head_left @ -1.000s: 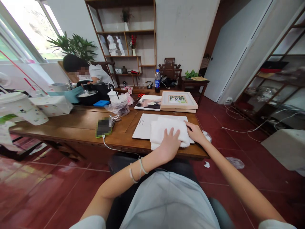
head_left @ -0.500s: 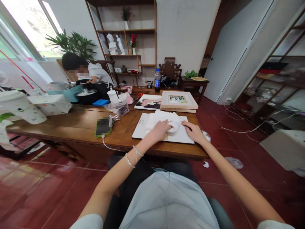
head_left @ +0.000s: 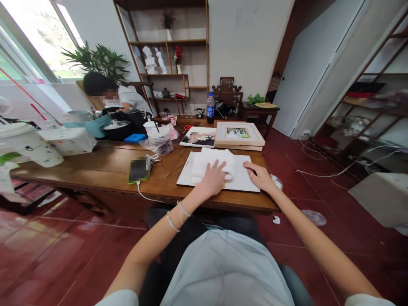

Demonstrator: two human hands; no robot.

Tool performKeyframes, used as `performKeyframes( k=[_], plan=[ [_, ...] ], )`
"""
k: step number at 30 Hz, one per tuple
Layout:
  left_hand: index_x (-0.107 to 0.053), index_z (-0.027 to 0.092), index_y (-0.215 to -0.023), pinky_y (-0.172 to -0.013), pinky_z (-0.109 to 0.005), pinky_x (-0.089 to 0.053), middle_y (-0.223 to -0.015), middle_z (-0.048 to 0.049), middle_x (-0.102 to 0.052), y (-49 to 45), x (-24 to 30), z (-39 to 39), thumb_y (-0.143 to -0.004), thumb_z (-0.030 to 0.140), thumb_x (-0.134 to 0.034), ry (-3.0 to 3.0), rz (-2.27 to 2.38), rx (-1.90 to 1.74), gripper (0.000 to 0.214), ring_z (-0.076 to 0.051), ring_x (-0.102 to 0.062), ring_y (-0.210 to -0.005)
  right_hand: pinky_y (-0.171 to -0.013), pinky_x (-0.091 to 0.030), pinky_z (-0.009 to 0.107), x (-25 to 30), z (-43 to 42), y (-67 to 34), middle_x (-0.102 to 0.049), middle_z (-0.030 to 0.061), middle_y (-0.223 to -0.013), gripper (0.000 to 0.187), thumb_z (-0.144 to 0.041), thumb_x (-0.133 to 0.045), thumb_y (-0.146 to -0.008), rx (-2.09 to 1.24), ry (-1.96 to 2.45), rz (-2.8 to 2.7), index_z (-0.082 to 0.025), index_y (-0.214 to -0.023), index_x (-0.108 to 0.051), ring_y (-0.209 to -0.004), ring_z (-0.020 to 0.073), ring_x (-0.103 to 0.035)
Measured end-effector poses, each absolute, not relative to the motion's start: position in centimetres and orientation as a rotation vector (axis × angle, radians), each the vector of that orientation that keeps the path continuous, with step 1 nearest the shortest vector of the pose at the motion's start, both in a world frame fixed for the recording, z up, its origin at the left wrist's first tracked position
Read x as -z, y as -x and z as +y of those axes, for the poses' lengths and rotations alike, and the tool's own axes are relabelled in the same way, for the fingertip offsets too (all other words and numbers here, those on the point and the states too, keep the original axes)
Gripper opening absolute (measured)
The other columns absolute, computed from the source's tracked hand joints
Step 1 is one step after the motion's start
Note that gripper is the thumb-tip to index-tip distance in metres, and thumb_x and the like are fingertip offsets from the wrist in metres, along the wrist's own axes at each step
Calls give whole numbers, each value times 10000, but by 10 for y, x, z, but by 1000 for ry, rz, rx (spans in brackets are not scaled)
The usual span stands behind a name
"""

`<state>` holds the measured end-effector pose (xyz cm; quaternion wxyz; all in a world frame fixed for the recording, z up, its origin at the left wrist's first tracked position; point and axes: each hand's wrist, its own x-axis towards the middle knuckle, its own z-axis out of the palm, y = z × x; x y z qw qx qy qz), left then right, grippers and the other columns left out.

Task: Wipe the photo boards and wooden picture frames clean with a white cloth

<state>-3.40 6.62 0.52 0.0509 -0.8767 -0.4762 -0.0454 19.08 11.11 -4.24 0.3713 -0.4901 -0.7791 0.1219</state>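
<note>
A folded, fluffy white towel (head_left: pixel 199 168) lies on a flat white panel (head_left: pixel 244 182) with dark edges, near the table's front. My left hand (head_left: pixel 214 178) is pressed on the towel, fingers spread over its top and the thumb side tucked against a fold. On the panel's right part rests my right hand (head_left: pixel 259 175), its fingers laid out over the surface and nothing in its grasp. Small print shows along the panel's left side. The towel hides much of the panel's middle.
Behind the panel are framed pictures (head_left: pixel 240 132) and a photo print (head_left: pixel 197 137). A phone (head_left: pixel 139 169) with a white cable, a bagged cup (head_left: pixel 157 131) and a dark drink bottle (head_left: pixel 211 108) stand on the wooden table (head_left: pixel 98 163). A person (head_left: pixel 132 95) sits at the far left.
My left hand and the towel have shifted slightly left on the panel. The left fingers, more curled before, are now spread wider. My right hand has stayed in place.
</note>
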Motion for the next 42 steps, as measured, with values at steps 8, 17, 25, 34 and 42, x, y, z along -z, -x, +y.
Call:
performKeyframes(
  k=[8,17,25,34,42],
  plan=[
    [-671,157,-1029,-1027,-574,-292,-1469,-97,-323,36,-14,-5,-824,137,-448,2739,-1320,28,304,-371,-262,-1338,-1060,-368,417,42,111,-190,-629,53,-1195,372,-101,-470,-759,-297,1261,-2007,-206,-1050,-677,-1174,214,-536],
    [-598,198,-1134,-1048,-540,-289,-1484,-75,-300,45,-12,34,-865,176,-433,2779,-1368,130,317,-301,-240,-1364,-1058,-368,416,44,112,-191,-625,46,-1201,360,-109,-468,-771,-297,1261,-1998,-217,-1044,-677,-1176,208,-533],
    [-507,197,-1247,-1064,-527,-237,-1493,-83,-276,55,0,113,-940,365,-340,2717,-1538,224,387,-282,-227,-1369,-1066,-363,415,44,112,-191,-627,52,-1198,360,-102,-457,-776,-290,1262,-2011,-203,-1044,-676,-1180,206,-530],
    [-554,189,-1197,-1064,-541,-238,-1477,-61,-317,57,3,105,-915,231,-364,2624,-1603,218,343,-281,-250,-1359,-1066,-367,418,43,111,-191,-627,66,-1196,355,-112,-458,-776,-310,1266,-2003,-182,-1044,-680,-1179,222,-530],
    [-663,180,-1011,-1057,-569,-270,-1464,-64,-341,62,-3,12,-865,168,-432,2629,-1513,187,274,-318,-268,-1350,-1062,-368,414,45,113,-191,-622,84,-1198,354,-114,-446,-788,-262,1290,-2030,-157,-1055,-676,-1172,224,-536]
  ],
)
